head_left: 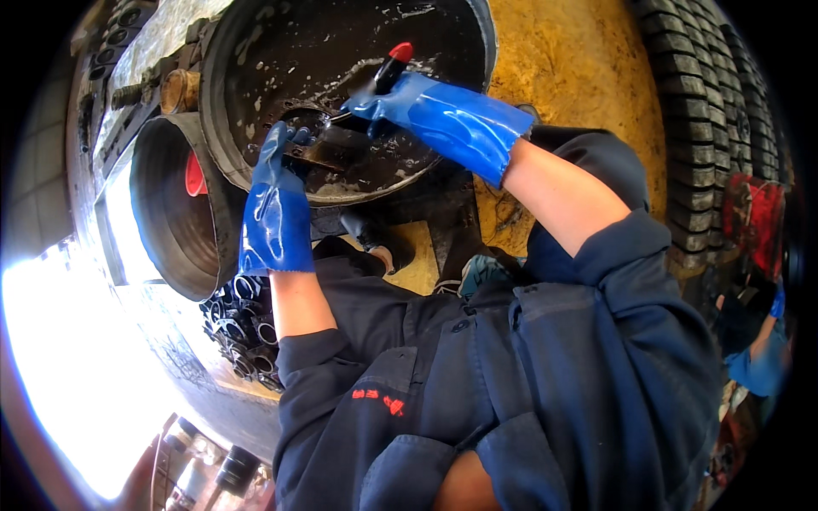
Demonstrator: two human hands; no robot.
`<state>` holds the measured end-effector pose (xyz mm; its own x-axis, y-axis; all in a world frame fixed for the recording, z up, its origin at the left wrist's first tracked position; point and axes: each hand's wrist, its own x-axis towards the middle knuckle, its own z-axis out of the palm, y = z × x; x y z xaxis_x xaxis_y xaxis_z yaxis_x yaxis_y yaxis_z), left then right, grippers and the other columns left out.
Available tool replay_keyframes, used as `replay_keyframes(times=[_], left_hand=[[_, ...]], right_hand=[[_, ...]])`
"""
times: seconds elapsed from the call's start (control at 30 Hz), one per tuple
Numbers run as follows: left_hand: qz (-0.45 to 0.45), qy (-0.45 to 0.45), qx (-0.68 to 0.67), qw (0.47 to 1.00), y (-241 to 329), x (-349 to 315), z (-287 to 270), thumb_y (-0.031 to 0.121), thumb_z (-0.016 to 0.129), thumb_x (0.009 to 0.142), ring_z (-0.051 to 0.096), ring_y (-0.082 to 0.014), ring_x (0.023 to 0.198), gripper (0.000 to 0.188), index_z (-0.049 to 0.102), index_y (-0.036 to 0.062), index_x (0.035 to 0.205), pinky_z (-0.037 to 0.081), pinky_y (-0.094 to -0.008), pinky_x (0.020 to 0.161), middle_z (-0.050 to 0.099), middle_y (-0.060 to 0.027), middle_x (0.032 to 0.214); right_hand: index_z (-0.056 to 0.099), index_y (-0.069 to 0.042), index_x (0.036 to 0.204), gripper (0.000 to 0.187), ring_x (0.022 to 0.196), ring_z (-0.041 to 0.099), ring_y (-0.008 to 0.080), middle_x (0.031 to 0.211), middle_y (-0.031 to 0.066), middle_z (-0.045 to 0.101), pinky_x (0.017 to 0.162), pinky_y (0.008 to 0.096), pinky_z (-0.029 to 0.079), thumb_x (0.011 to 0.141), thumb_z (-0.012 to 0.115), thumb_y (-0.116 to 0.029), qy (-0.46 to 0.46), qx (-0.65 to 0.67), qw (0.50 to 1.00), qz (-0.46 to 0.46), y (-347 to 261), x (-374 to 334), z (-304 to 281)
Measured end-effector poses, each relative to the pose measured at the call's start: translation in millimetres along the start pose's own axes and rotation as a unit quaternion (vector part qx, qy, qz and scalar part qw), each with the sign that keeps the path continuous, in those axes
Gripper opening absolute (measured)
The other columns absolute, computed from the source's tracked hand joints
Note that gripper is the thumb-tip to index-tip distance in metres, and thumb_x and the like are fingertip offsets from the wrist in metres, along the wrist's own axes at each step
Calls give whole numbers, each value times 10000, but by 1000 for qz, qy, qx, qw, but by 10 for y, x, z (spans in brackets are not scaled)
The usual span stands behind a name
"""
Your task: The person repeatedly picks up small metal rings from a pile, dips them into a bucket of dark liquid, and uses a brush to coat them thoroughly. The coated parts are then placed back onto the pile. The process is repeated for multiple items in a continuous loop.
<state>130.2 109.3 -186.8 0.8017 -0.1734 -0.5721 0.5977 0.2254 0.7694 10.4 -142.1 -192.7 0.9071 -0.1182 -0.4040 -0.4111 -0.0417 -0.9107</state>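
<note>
Head view shows you bent over a big round black tub (256, 51) full of dark, soapy water. The tub sits at about 12 o'clock from your chest.

Your left hand (277, 200) wears a blue glove. Its fingers are curled around a dark metal part (311, 146), holding it by the edge just over the water. The part is wet and dark, and it rests near the middle of the tub.

Your right hand (400, 100) wears a blue glove too. It is closed tight on a brush (388, 72) with a black handle and a red tip. The red tip points up toward 1 o'clock. The working end of the brush points down at the part, but you cannot see the bristles well.

Foam sits on the water and the part looks wet, so the scrubbing seems to be under way. The part still looks dark and greasy, so it looks like there is more cleaning to do.

At 9 o'clock from the tub lies a metal drum (175, 213) on its side. Below it, near 7 o'clock, is a pile of small metal rings (243, 328). Those look like they are not in the water. A big tyre (690, 111) stands at 3 o'clock.
</note>
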Motion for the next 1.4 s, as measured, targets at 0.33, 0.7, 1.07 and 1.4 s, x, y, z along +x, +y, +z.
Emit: replay_keyframes(times=[0.33, 0.7, 1.07, 1.4], left_hand=[[-44, -230, 21, 972, -13, -52, -72, 146, 689, 978, 646, -257, 916, 158, 657, 33, 1082, 557, -464, 849, 677, -98, 981], [31, -114, 116, 986, 51, -429, 183, 130, 788, 883, 677, -182, 856, 240, 697, 22, 1077, 556, -343, 811, 722, -87, 958], [230, -102, 355, 900, 248, -756, 467, 199, 848, 837, 654, -114, 768, 287, 695, 24, 1005, 543, -284, 718, 708, -24, 856], [127, -54, 579, 804, 283, -1170, 659, 422, 814, 818, 745, -233, 952, 503, 723, 66, 1163, 560, -369, 868, 774, -143, 1027]], right_hand=[[750, -46, 1003, 349, 806, 695, 222, 854, 122, 736, 755, 334, 535, 940, 659, -377, 165, 96, 981, -23, -319, 96, -150], [752, -26, 977, 345, 760, 654, 164, 836, 92, 723, 720, 321, 507, 934, 650, -353, 140, 205, 968, -25, -291, -340, -34], [738, -54, 1061, 365, 887, 722, 310, 958, 179, 747, 811, 400, 549, 885, 711, -371, 137, -102, 976, 134, -847, -381, 171], [756, -201, 1154, 345, 1043, 701, 365, 1085, 143, 746, 910, 448, 564, 888, 642, -388, 101, -401, 910, 35, -1252, -746, 463]])
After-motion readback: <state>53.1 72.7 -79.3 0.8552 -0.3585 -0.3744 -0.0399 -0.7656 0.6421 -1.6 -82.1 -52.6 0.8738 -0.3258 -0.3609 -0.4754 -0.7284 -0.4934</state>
